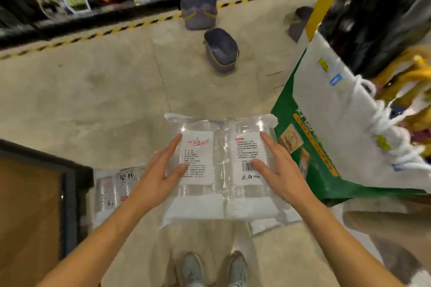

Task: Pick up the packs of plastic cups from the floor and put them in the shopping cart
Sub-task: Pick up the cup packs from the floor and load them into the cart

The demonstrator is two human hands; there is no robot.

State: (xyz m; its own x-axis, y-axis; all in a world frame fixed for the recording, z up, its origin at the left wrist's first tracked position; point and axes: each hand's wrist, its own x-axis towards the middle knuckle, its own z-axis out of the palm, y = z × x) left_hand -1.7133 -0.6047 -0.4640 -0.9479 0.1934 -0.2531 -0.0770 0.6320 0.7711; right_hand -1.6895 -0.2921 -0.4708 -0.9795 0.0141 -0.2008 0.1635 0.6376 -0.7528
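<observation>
I hold a clear pack of plastic cups point(220, 168) with white printed labels between both hands, lifted above the floor in front of my feet. My left hand point(158, 177) grips its left side, thumb and forefinger lying on top and the other fingers hidden beneath. My right hand point(283, 175) grips the right side the same way. A second pack of cups point(114, 191) lies on the floor to the left, partly behind my left forearm. The corner of another pack point(268, 223) shows under the held one. The yellow wire cart point(410, 77) is at the right edge, blurred.
A white and green bag point(331, 123) hangs on the cart's near side. A dark-framed brown board point(35, 205) fills the lower left. Grey baskets point(220, 50) lie on the concrete floor ahead, before shelves edged with yellow-black tape.
</observation>
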